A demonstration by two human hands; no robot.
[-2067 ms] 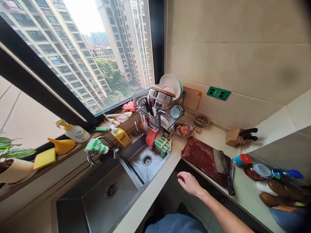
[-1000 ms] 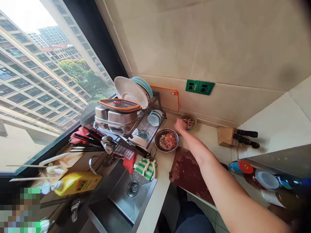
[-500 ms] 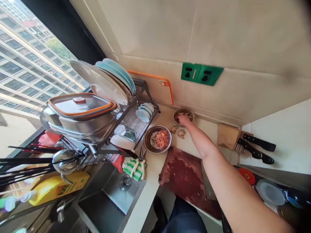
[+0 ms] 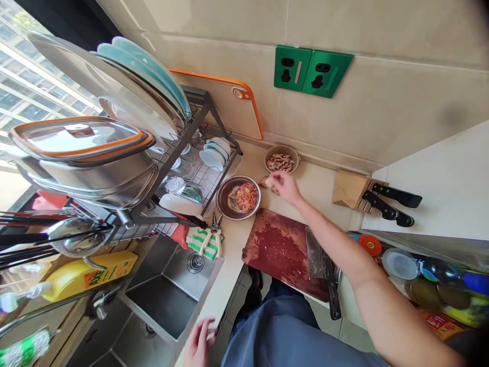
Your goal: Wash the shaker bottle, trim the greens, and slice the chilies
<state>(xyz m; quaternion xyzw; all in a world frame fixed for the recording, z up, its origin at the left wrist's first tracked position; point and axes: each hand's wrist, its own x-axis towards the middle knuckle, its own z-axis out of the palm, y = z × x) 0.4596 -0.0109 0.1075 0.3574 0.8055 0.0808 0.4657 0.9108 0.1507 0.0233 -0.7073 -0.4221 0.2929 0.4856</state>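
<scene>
A corner kitchen counter (image 4: 321, 204) runs beneath a beige tiled wall (image 4: 382, 112) with a green double socket (image 4: 313, 71). The right hand (image 4: 281, 186) reaches to the far end of the counter, close to a small bowl of sliced pale-brown pieces (image 4: 280, 162). Its fingertips (image 4: 268, 179) are drawn together in a pinch at or just above a loose piece (image 4: 263, 182) on the counter; whether they have hold of it cannot be told. A steel bowl of minced red meat (image 4: 237, 198) sits just beside the hand. The left hand (image 4: 199, 342) is low by the counter's front edge, its fingers loosely open and holding nothing that shows.

Below the bowls lies a red-stained cutting board (image 4: 280, 250), with a cleaver (image 4: 315, 252) on it just beside the right forearm. The cleaver's black handle (image 4: 334, 300) reaches past the board. A careless swing of that arm could knock the cleaver over the counter edge toward the legs. A hurried pinch could also flick the piece onto the stained board, or nudge the steel bowl against the dish rack (image 4: 202, 104).
</scene>
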